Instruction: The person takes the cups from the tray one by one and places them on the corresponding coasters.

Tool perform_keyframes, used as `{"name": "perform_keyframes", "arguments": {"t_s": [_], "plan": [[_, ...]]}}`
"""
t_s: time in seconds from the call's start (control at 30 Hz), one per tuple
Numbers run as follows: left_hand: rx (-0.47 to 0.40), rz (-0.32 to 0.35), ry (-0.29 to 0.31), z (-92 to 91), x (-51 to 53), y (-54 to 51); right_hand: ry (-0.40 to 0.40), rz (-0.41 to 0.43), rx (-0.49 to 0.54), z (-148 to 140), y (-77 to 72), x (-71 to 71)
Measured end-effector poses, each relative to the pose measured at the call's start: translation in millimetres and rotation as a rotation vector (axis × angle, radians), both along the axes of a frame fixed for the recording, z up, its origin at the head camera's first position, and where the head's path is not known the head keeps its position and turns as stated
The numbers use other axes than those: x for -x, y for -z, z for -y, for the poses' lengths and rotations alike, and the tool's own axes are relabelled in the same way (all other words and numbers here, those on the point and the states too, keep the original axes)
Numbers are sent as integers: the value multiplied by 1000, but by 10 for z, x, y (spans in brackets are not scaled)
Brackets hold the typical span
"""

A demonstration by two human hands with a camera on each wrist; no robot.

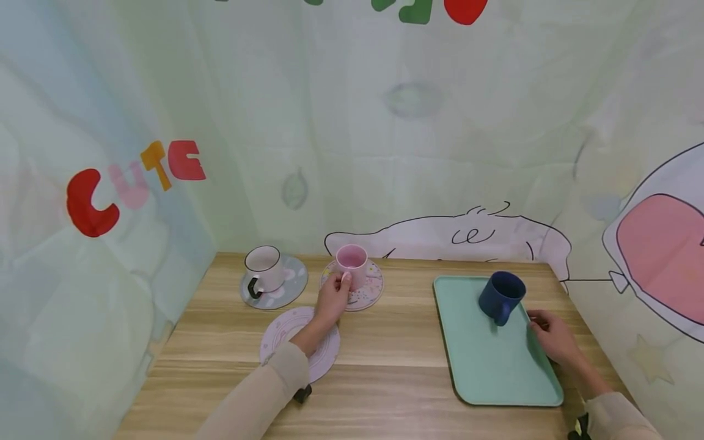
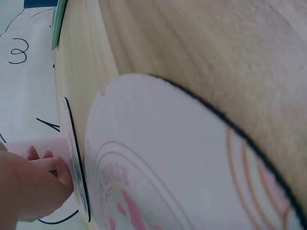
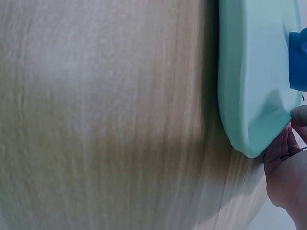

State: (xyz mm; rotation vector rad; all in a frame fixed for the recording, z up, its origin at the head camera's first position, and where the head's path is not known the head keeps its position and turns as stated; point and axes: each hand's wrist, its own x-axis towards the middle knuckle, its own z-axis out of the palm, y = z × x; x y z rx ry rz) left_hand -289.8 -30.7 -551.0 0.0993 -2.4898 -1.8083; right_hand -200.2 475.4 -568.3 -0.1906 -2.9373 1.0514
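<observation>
I see a plain mint-green tray [image 1: 484, 370] and an all-over navy cup [image 1: 497, 296]. The pink cup [image 1: 357, 269] is one soft shade, its speckled mat [image 1: 371, 291] pale pink with little coloured marks. The white cup [image 1: 268, 275] wears a black rim and black handle; the grey-blue mat [image 1: 296, 278] shows pale patches. Over here, the lilac mat [image 1: 277, 336] carries pink print, orange-lined arcs and a black edge. The tabletop [image 1: 385, 348] is tan, streaked with wood grain; the sleeves [image 1: 247, 394] are beige.
</observation>
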Motion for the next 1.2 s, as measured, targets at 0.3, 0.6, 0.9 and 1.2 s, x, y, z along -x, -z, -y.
{"name": "perform_keyframes", "arguments": {"t_s": [0.3, 0.6, 0.9, 1.2], "plan": [[24, 33, -50, 38, -2, -58, 1, -1, -4, 2, 27, 1], [34, 0, 19, 50, -101, -219, 2, -4, 2, 4, 13, 5], [67, -8, 8, 88, -158, -371, -5, 1, 0, -19, 5, 21], [58, -74, 11, 184, -150, -499, -11, -8, -9, -5, 6, 4]]}}
